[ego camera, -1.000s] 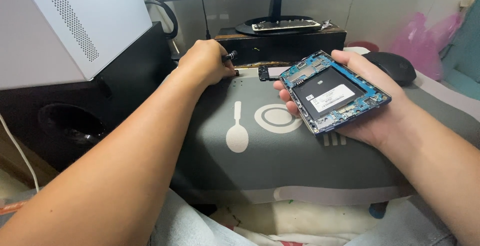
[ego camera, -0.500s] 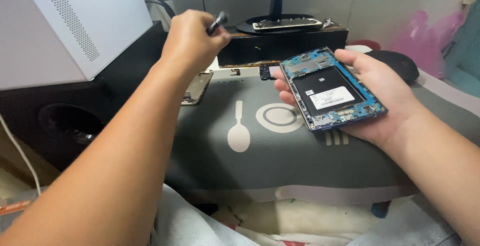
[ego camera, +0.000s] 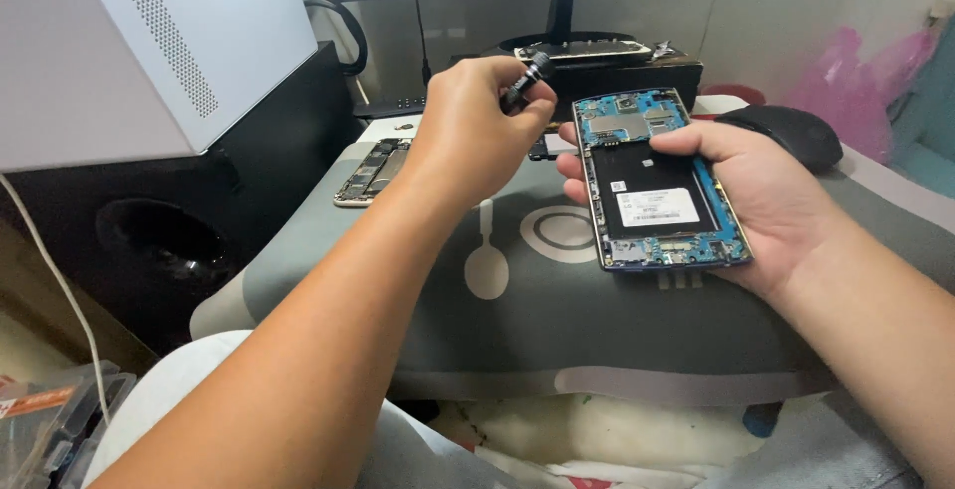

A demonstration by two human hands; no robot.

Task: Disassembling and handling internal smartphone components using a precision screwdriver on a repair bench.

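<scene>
My right hand [ego camera: 766, 186] holds an opened phone [ego camera: 657, 183] flat above the grey mat [ego camera: 557, 320], its blue circuit boards and black battery facing up. The thumb lies over the phone's right edge and the fingertips wrap its left edge. My left hand [ego camera: 477, 126] is closed on a small black screwdriver [ego camera: 527, 81], held just left of the phone's top end with the tool's black end pointing up to the right. The tip is hidden in my fingers.
A second opened phone [ego camera: 375, 171] lies at the mat's far left corner. A black speaker [ego camera: 159, 240] with a white box [ego camera: 149, 41] on top stands at the left. Behind are a monitor stand [ego camera: 582, 51], a black mouse [ego camera: 786, 131] and a pink bag [ego camera: 856, 76]. A clear plastic case [ego camera: 50, 424] sits bottom left.
My left hand picked up the screwdriver from the mat's far edge, lifted it, then brought it right toward the phone. My right hand kept the phone nearly still.
</scene>
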